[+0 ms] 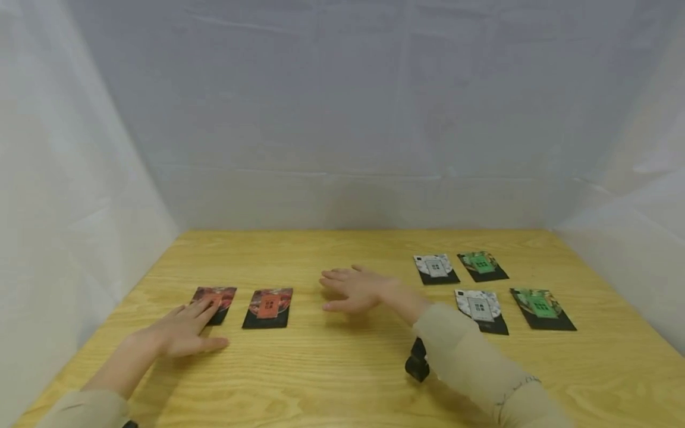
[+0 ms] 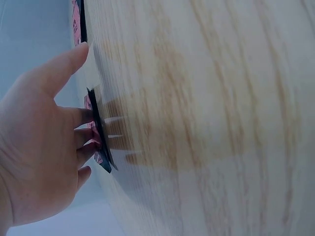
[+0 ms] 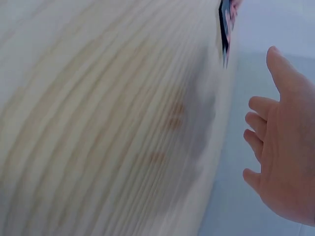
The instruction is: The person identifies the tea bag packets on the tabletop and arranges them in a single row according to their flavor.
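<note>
My left hand (image 1: 179, 333) reaches over the leftmost red-and-black packet (image 1: 227, 304), its fingers straight and overlapping the printed label. In the left wrist view, the fingertips come right at that packet (image 2: 101, 137), with the thumb spread away. A second red-and-black packet (image 1: 268, 309) lies flat just to the right of the left hand. My right hand (image 1: 355, 290) hovers over the middle of the table, palm down with fingers loosely extended. Nothing is in its grasp, and in the right wrist view a gap shows between the hand (image 3: 290, 137) and the wood.
On the right lie two white-and-black packets (image 1: 436, 268) (image 1: 481, 310) and two green-and-black packets (image 1: 483, 265) (image 1: 543, 308), in two rows. The right sleeve (image 1: 471, 362) passes close to the nearer white one. White sheeting (image 1: 342, 119) walls the wooden table (image 1: 299, 380) at the back and sides.
</note>
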`<state>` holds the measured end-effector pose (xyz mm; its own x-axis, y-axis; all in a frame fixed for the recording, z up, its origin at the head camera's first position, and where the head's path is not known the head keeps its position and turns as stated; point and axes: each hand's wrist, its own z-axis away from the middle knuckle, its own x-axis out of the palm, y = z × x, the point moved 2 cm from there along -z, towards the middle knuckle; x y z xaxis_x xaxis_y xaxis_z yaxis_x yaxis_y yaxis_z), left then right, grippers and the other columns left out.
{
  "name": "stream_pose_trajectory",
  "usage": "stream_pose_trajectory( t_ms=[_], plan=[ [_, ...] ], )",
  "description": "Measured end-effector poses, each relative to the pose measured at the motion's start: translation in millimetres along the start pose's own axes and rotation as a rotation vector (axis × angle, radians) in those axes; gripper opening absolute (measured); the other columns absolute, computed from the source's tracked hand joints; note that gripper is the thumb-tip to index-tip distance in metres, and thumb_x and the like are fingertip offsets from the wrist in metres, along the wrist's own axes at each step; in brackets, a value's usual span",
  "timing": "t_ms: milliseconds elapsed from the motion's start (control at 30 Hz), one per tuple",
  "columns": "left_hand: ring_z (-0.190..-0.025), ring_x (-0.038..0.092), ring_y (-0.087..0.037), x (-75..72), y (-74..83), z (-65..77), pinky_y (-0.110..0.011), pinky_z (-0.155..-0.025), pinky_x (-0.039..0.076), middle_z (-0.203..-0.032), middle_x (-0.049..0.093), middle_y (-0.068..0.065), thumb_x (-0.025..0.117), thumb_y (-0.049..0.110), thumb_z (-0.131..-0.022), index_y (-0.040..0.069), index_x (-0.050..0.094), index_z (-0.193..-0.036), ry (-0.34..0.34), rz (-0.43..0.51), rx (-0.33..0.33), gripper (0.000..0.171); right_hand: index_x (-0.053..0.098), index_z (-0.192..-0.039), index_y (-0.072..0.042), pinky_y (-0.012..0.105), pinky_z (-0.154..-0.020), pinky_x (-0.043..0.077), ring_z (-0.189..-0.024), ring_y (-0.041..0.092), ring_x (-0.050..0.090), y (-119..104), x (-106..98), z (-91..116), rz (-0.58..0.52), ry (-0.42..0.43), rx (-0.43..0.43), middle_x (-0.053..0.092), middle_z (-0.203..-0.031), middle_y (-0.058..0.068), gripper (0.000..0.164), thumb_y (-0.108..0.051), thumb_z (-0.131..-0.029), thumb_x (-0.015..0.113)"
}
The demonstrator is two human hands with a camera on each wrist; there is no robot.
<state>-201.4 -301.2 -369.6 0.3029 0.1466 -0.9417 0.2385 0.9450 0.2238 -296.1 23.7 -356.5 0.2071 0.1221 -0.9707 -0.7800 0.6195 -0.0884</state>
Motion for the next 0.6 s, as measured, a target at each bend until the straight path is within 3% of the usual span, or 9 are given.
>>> stream_pose_trajectory(
  t_ms=[600],
  plan=[
    [-0.130,0.015,-0.054,-1.7,2.6,0.2,-0.066,-0.103,0.009,-0.144,0.015,-0.036,0.052,0.059,-0.085,-0.011,0.023,-0.142,-0.006,0.004,-0.011,0.095,0.018,-0.149,-0.008,0.058,-0.109,0.007,-0.139,0.033,0.014,93.5,3.4,86.2,-0.190,0.105,0.150,0.014,-0.154,0.013,0.074,-0.057,-0.095,0.033]
  ],
)
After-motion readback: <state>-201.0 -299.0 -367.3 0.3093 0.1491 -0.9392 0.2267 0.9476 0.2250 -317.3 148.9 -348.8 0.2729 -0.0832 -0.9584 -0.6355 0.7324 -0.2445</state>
